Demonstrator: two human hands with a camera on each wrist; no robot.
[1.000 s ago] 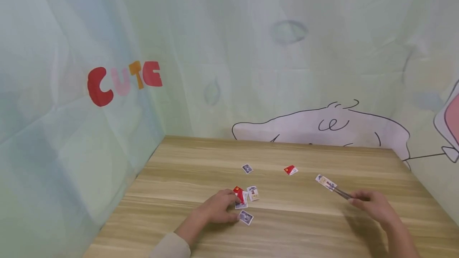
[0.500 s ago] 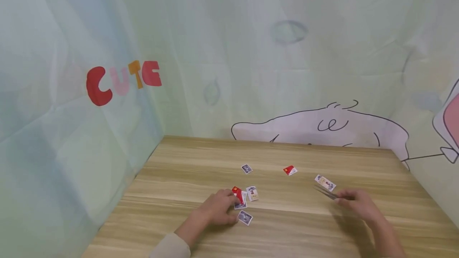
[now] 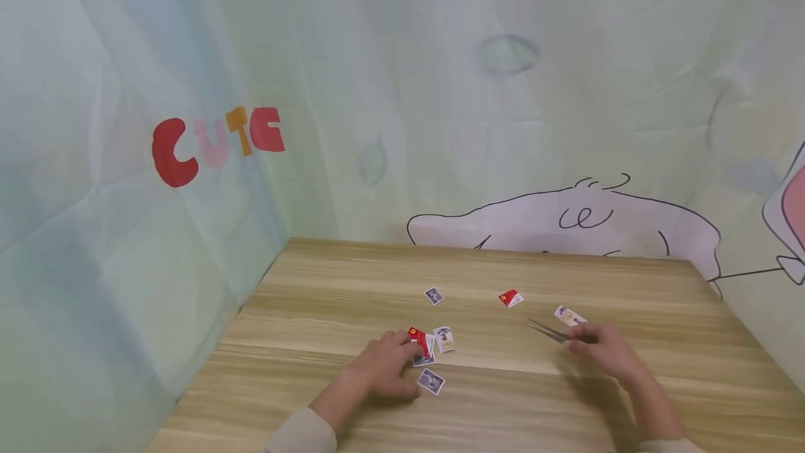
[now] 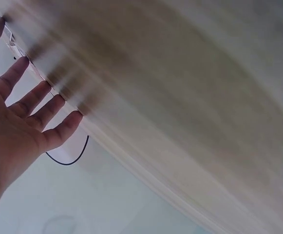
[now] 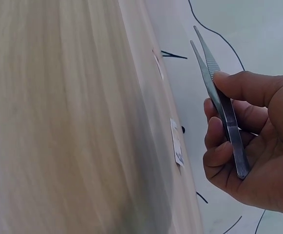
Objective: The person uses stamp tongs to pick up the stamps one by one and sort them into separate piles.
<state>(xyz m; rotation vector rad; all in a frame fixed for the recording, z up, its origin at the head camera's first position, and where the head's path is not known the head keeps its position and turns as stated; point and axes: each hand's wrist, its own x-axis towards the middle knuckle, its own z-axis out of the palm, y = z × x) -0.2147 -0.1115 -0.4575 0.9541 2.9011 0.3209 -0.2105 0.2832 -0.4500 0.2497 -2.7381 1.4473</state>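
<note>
My right hand (image 3: 600,349) holds a pair of metal tweezers (image 3: 548,331) between thumb and fingers. In the right wrist view the tweezers (image 5: 227,114) have tips slightly apart, with nothing between them. Just beyond that hand lies a long pale stamp-like strip (image 3: 570,316), partly covered by the fingers. My left hand (image 3: 385,368) rests on the table with fingers spread, fingertips on a red-and-white stamp-like paper (image 3: 418,338). A grey one (image 3: 424,361) peeks out beneath it. Beside these lie a pale picture paper (image 3: 444,339) and, near the thumb, another grey one (image 3: 431,382).
Farther back on the wooden table (image 3: 352,278) are a small grey stamp-like paper (image 3: 434,296) and a red-and-white one (image 3: 511,298). A printed cloth backdrop (image 3: 390,124) rises along the table's back and left edges.
The tweezers have let go of the long pale strip, which stays on the table. My right hand has moved left with the tweezers. My left hand stays in place.
</note>
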